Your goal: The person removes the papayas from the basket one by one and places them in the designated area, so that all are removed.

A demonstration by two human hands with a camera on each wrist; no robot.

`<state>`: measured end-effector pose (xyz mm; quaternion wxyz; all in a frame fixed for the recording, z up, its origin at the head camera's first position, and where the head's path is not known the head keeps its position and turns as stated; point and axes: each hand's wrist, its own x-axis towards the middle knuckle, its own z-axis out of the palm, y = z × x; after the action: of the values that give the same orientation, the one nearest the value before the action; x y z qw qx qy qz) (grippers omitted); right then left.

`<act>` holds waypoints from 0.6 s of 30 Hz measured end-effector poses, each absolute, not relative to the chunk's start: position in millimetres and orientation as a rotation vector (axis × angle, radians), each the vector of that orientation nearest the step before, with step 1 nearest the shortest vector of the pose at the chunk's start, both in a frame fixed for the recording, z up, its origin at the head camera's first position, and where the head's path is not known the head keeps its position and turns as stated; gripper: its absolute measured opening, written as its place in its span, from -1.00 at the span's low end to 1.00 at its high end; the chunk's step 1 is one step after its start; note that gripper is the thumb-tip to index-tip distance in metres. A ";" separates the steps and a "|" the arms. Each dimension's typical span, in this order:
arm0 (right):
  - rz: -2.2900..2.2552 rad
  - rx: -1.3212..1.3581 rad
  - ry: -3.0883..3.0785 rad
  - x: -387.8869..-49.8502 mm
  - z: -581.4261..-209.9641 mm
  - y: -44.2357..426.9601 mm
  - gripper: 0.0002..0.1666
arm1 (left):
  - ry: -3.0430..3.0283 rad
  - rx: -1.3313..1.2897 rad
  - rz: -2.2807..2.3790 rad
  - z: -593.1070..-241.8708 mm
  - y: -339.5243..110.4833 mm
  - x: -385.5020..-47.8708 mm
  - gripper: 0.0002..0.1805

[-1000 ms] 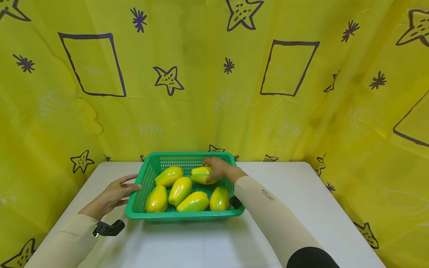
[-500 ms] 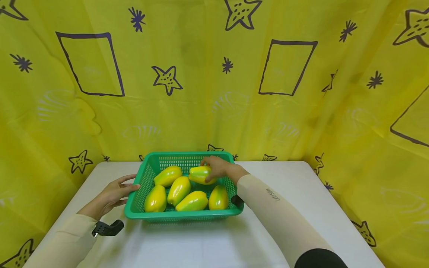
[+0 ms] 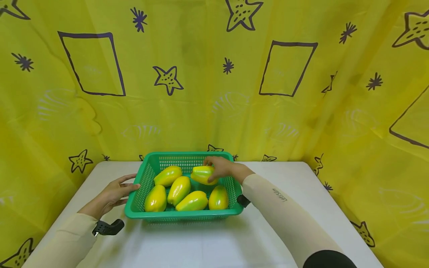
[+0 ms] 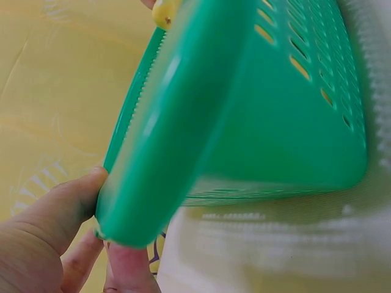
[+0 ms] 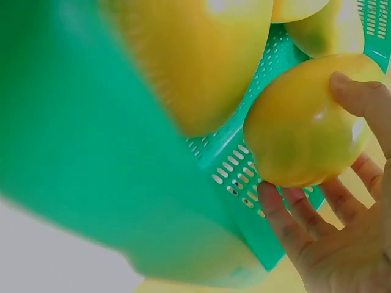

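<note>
A green plastic basket (image 3: 174, 215) with slotted walls holds several glossy yellow-green papayas, among them a front-left papaya (image 3: 155, 199) and a middle papaya (image 3: 179, 190). At the back right inside it, my right hand (image 3: 219, 169) grips one papaya (image 3: 201, 174) from above. The right wrist view shows the thumb on one side of this papaya (image 5: 305, 122) and the fingertips on the other. My left hand (image 3: 115, 192) holds the basket's left rim. In the left wrist view its thumb and fingers pinch the rim corner (image 4: 137, 213).
The basket stands on a white table (image 3: 275, 208) near its back edge. Behind and beside the table hangs a yellow curtain (image 3: 201, 111) with dark star and frame drawings. Another papaya (image 3: 219, 198) lies by the basket's front right corner.
My right hand shifts slightly to the right with the papaya in its grip, and the forearm swings a little rightward. My left hand stays on the rim; the other papayas lie as before.
</note>
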<state>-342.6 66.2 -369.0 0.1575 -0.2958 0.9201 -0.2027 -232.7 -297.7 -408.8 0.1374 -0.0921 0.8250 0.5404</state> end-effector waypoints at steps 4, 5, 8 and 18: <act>-0.578 -0.825 2.627 -343.6 -369.1 70.0 -0.34 | 2.386 -0.271 1.555 -408.4 -297.0 -231.9 -0.12; -0.579 -0.823 2.625 -343.3 -368.5 70.5 -0.34 | 2.386 -0.271 1.552 -408.2 -296.9 -231.4 -0.11; -0.590 -0.819 2.617 -341.5 -366.2 72.2 -0.33 | 2.385 -0.272 1.548 -408.4 -297.0 -230.7 -0.09; -0.608 -0.820 2.603 -337.9 -356.0 78.4 -0.34 | 2.385 -0.248 1.558 -408.4 -297.7 -230.9 -0.09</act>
<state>-337.9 78.4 -356.0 0.1721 -0.2890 0.9171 -0.2141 -230.9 -297.7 -408.4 0.1406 -0.0860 0.8256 0.5396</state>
